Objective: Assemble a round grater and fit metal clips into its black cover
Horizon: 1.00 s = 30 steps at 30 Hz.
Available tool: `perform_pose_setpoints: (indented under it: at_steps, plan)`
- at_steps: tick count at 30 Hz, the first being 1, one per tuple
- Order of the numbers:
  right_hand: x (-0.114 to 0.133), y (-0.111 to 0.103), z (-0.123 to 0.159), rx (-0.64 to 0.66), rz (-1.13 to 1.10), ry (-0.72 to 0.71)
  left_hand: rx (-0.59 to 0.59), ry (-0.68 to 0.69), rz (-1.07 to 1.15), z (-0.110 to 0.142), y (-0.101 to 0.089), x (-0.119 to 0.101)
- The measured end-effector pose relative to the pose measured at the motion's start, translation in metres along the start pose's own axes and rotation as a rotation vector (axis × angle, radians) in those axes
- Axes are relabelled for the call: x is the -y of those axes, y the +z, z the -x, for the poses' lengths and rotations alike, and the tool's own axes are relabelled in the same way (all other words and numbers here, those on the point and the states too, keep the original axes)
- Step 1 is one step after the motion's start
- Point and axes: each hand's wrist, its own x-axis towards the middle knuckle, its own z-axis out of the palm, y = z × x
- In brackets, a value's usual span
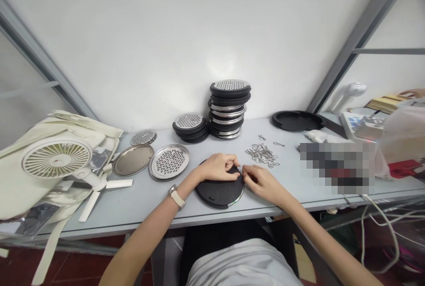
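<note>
A round black disc [219,193] with a shiny metal edge lies flat on the table in front of me. Across its top reaches my left hand [219,167], thumb and fingers curled together at the disc's upper right rim. My right hand [262,183] meets it there from the right, its fingertips pinched at the same spot. Any small piece between the right fingertips is too hidden to make out. Just beyond the right hand lies a loose pile of small metal snap clips [262,154].
Behind stand a tall stack of black-rimmed grater discs [229,109] and a shorter stack [190,127]. Left are a perforated grater plate [169,162], a plain metal disc [133,160] and a white fan [57,160]. A black tray [297,121] lies back right; another person's hand [413,93] shows far right.
</note>
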Motion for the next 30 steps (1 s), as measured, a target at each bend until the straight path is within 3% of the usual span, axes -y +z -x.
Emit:
perform_pose_setpoints:
  at_steps: [30]
  plan:
    - [0.0002, -0.0013, 0.0016, 0.007, 0.004, -0.030, -0.008, -0.001, 0.055, -0.0004, 0.0015, 0.0017]
